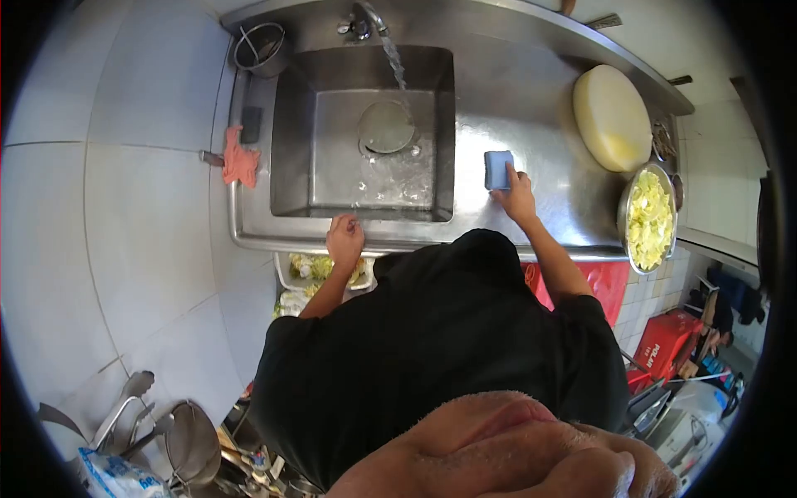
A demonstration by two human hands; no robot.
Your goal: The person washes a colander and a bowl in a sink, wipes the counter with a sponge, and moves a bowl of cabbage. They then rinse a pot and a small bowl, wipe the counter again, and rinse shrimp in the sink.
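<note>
Right grip [519, 192] on blue sponge [497, 169] (long axis toward the wall)

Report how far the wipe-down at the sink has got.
Done: nothing can be called finished; the steel counter shines, but wiped and unwiped parts can't be told apart. In hand: the right hand presses a blue sponge on the counter beside the basin; the left hand rests on the front rim; the tap runs. Left: water is running into the basin, and a bowl of cut greens and round board occupy the counter's right end.
</note>
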